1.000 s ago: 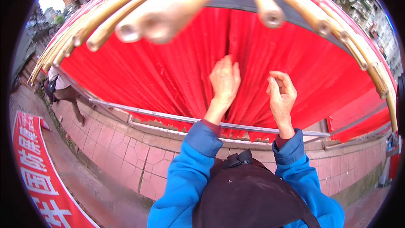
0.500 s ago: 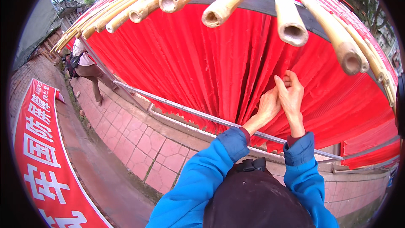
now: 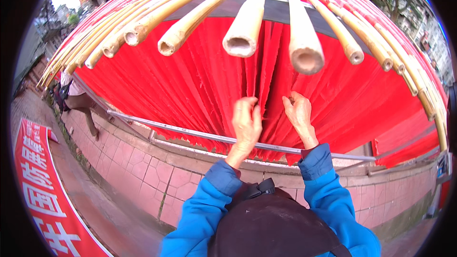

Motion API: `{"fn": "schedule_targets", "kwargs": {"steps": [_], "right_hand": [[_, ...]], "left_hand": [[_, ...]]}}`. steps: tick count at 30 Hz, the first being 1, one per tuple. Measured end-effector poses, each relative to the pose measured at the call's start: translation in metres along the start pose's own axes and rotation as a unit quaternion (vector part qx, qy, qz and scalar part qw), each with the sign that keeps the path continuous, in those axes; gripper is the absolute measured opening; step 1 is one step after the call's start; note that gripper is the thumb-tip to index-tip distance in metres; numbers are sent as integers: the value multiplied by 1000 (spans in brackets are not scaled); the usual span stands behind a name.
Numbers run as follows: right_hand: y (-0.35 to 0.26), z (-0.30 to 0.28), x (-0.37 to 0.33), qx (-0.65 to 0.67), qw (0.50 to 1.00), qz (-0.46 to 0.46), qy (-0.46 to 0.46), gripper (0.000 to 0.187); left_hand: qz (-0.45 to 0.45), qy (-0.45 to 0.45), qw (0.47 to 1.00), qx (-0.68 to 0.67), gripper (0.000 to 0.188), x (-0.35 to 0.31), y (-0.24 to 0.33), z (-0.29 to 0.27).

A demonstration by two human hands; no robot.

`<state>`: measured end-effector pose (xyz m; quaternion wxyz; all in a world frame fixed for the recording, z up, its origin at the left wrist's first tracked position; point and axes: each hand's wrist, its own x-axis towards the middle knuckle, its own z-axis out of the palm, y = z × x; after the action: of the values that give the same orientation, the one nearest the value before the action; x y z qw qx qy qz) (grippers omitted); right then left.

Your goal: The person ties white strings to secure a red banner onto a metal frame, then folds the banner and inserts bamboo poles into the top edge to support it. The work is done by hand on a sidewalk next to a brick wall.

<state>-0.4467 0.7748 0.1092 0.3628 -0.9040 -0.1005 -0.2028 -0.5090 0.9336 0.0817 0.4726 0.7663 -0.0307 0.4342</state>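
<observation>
Red sheets [image 3: 200, 76] with ragged edges hang in dense folds from bamboo poles [image 3: 307, 38], whose hollow ends point toward me. I cannot tell whether they are paper or cloth. My left hand [image 3: 246, 123] is closed at the edges of the hanging sheets, with a fold seemingly pinched between thumb and fingers. To its right, across a dark gap in the folds, my right hand [image 3: 300, 113] is closed too, fingers curled in front of the sheets. What lies between its fingertips is hidden. Both hands are below the pole ends.
A metal rail [image 3: 190, 132] runs across below my hands, and a dark metal bar [image 3: 281, 9] carries the poles. Pink paving [image 3: 128, 171] lies underfoot. At the left, a person in brown trousers [image 3: 83, 104] stands beside the rack, and a red banner [image 3: 47, 200] lies near the kerb.
My hands were close together, overlapping in the view; now they are apart, the left farther left along the sheets. My view has shifted relative to the rack, so the poles appear farther left.
</observation>
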Motion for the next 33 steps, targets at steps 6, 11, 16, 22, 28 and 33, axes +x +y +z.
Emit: {"fn": "schedule_targets", "kwargs": {"steps": [6,11,16,22,28,33], "right_hand": [[-46,-5,-8,211,975,-2,64,22],[-83,21,17,55,988,-37,140,34],[-81,40,19,28,987,13,155,29],[-62,28,15,-6,984,82,158,28],[-81,22,-8,-61,985,10,161,24],[-115,32,-12,115,965,-38,232,29]], "left_hand": [[-49,-16,998,-24,25,49,-17,-9],[-4,-112,992,53,18,73,-38,-7],[4,-138,989,47,12,81,-54,-21],[-27,-145,988,42,11,80,-72,-25],[-50,-171,984,-8,11,55,-81,-22],[-57,-177,982,-17,9,49,-85,-18]]}}
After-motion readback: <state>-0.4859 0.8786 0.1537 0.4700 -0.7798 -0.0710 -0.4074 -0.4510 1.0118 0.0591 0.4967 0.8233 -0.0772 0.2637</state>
